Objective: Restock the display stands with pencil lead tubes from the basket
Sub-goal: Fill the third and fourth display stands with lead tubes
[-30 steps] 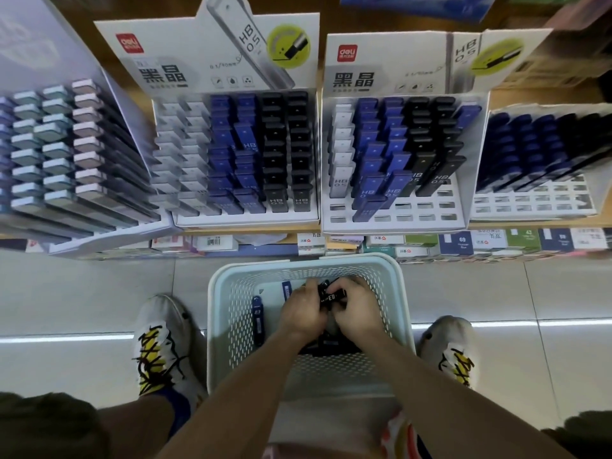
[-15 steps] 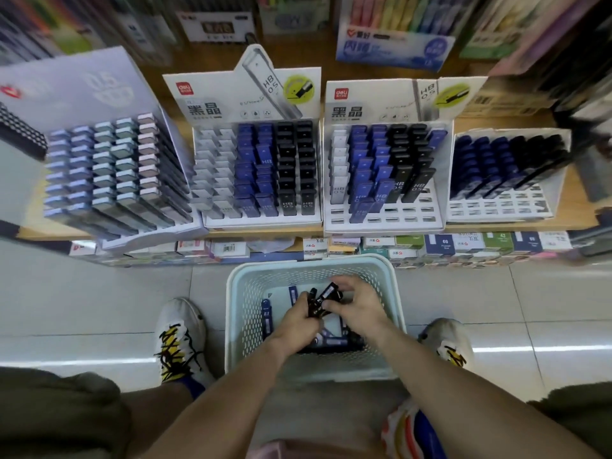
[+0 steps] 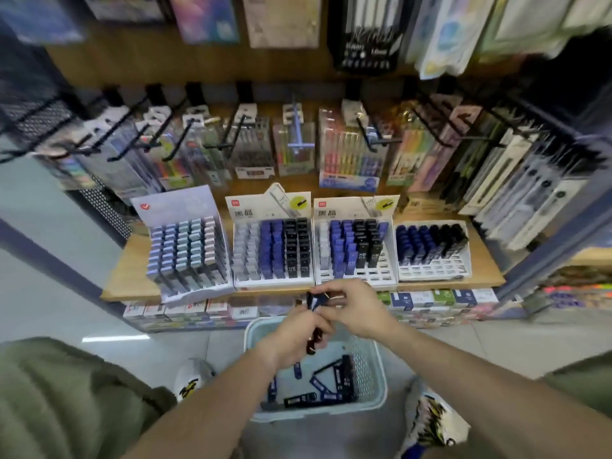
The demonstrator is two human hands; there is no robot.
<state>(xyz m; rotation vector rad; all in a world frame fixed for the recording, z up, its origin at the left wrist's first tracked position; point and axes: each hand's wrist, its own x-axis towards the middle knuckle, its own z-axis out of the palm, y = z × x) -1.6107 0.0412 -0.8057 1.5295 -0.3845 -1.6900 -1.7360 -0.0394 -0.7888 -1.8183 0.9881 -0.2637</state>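
1. the left hand (image 3: 299, 336) is curled around a bundle of dark pencil lead tubes (image 3: 314, 339), above the far rim of the basket (image 3: 376, 366).
2. the right hand (image 3: 356, 308) pinches the top of the same bundle at about 1 o'clock from the left hand.
3. loose blue and black tubes (image 3: 334, 382) lie on the basket floor.
4. the display stands (image 3: 356, 246) sit on the wooden shelf (image 3: 126, 276) at 12 o'clock; the two right ones have empty front slots.
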